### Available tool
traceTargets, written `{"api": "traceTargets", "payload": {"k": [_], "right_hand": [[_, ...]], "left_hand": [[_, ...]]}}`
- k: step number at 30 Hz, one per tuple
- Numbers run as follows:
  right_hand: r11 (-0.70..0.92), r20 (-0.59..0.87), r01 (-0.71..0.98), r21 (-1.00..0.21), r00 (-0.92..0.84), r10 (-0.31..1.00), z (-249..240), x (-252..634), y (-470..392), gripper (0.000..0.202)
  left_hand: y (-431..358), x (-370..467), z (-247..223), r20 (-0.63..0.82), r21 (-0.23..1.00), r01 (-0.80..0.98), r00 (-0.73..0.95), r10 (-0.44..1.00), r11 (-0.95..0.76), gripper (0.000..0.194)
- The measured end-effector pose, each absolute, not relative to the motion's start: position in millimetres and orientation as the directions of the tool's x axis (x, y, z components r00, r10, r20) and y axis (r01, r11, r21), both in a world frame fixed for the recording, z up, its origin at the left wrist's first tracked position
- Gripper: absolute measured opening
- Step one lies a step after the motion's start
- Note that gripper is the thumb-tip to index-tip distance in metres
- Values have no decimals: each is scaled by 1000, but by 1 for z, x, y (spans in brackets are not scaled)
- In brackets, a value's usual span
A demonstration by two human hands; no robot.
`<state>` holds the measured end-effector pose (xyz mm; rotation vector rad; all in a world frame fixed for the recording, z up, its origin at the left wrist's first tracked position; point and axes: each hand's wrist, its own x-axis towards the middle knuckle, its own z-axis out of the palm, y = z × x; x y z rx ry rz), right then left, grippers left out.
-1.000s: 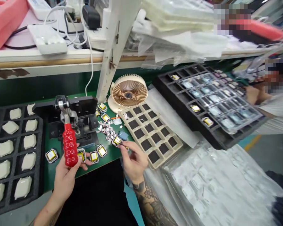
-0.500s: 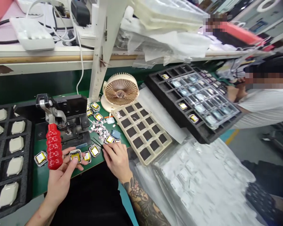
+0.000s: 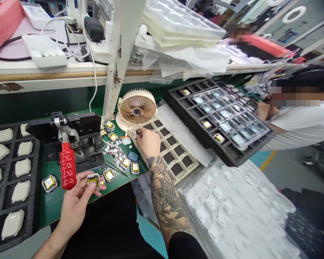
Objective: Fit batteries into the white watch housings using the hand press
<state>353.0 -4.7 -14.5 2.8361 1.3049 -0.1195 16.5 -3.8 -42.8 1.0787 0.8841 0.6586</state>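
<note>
My left hand (image 3: 77, 198) grips a small square watch case (image 3: 93, 181) with a yellow and silver part inside, the thumb pressing on it. My right hand (image 3: 149, 144) reaches to the far left corner of a beige compartment tray (image 3: 175, 181), its fingertips pinched among small pieces there; what they hold is hidden. A pair of black tweezers (image 3: 118, 169) lies on the green mat (image 3: 116, 185). Around it are several similar watch cases (image 3: 109, 175) and a pile of small pinkish-white pieces (image 3: 116, 150).
A toggle press with a red handle (image 3: 68, 167) stands left, beside a black foam tray (image 3: 35, 201) of pale cases. A fan (image 3: 136, 110) stands behind. To the right are a black tray (image 3: 194, 124), bagged parts (image 3: 232, 205) and a person in a white sleeve (image 3: 299, 122).
My right hand has moved from beside the tweezers up and right to the beige tray's far corner. The tweezers now lie uncovered. My left hand still holds the watch case.
</note>
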Motion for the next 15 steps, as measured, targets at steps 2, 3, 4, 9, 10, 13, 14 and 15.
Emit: {"api": "traceTargets", "payload": {"k": [2, 3, 4, 9, 10, 13, 14, 15], "right_hand": [[-670, -78, 743, -5, 667, 741, -13, 354, 0, 31], [-674, -76, 738, -6, 672, 737, -13, 355, 0, 30], [-674, -84, 739, -7, 671, 737, -12, 355, 0, 30], [-674, -135, 738, 3, 668, 731, -10, 359, 0, 27], [-681, -139, 733, 10, 675, 725, -10, 359, 1, 26], [-700, -144, 714, 30, 696, 704, -13, 360, 7, 27], [-704, -144, 710, 34, 700, 699, -13, 360, 9, 27], [-705, -145, 708, 37, 702, 697, -14, 360, 10, 28]], "left_hand": [[-4, 14, -43, -287, 938, -31, 490, 823, 345, 47], [-3, 13, -43, -289, 938, -32, 484, 826, 346, 47], [-3, 12, -43, -289, 937, -37, 477, 830, 348, 46], [2, 8, -45, -288, 934, -55, 475, 832, 354, 43], [4, 8, -45, -286, 933, -56, 483, 828, 355, 42], [6, 5, -46, -280, 932, -65, 498, 821, 357, 39], [6, 4, -47, -280, 932, -65, 500, 820, 358, 39], [6, 3, -47, -280, 932, -63, 499, 820, 357, 39]]}}
